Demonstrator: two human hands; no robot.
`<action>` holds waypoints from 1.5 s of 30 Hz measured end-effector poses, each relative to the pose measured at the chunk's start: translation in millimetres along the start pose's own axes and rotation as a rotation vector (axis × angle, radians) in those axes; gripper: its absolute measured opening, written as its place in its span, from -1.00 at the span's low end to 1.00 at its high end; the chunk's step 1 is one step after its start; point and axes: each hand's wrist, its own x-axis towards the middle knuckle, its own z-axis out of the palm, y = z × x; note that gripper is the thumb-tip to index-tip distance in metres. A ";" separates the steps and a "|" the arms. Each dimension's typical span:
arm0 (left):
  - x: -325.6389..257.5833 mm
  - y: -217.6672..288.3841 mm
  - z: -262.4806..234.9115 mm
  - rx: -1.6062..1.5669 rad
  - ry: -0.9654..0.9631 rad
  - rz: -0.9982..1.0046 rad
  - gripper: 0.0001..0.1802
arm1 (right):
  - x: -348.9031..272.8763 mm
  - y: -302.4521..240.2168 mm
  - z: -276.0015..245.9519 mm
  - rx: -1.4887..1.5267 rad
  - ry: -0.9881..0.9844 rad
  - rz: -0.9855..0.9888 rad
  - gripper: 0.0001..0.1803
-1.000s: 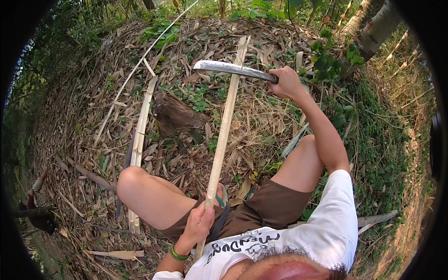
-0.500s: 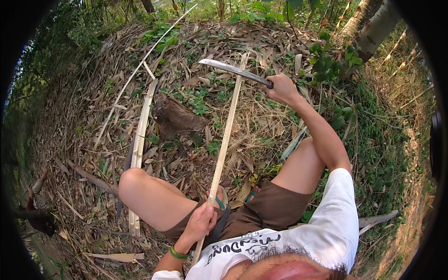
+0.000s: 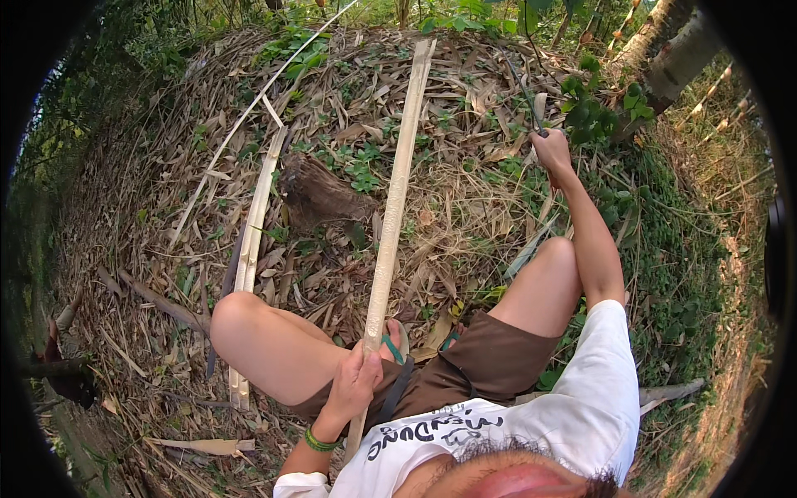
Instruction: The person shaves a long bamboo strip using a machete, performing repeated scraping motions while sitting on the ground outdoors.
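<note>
A long pale strip, apparently split bamboo [image 3: 393, 212], slants up and away from my lap, its far end raised and slightly notched. Near its lower end, my left hand [image 3: 355, 380] is wrapped round it. Out to the far right, my right hand [image 3: 551, 152] grips the dark handle of a long-bladed knife [image 3: 525, 95]. The blade points away from me and shows almost edge-on, as a thin dark line. A gap separates knife and strip.
Several pale split strips [image 3: 252, 236] lie left of my knee, beside a thin long strip [image 3: 228, 149]. A dark wood stump [image 3: 320, 191] sits ahead among dry leaves. Tree trunks [image 3: 671, 58] rise at the far right. A branch [image 3: 162, 309] lies left.
My right hand has moved right with the knife, off the strip it crossed before, and the blade has turned to point away. The strip's far end has risen and the strip has rolled slightly.
</note>
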 end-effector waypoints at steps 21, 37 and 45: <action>66.1 38.6 7.7 -0.434 -0.078 -0.032 -0.50 | -209.8 -161.2 11.8 -0.093 -0.403 -1.014 -0.77; 63.0 41.3 16.9 -0.332 -0.025 0.048 -0.49 | -205.1 -168.4 4.0 -0.113 -0.396 -1.006 -0.78; 57.5 45.2 13.8 -0.410 -0.047 0.033 -0.49 | -184.3 -158.5 9.3 -0.149 -0.334 -0.984 -0.78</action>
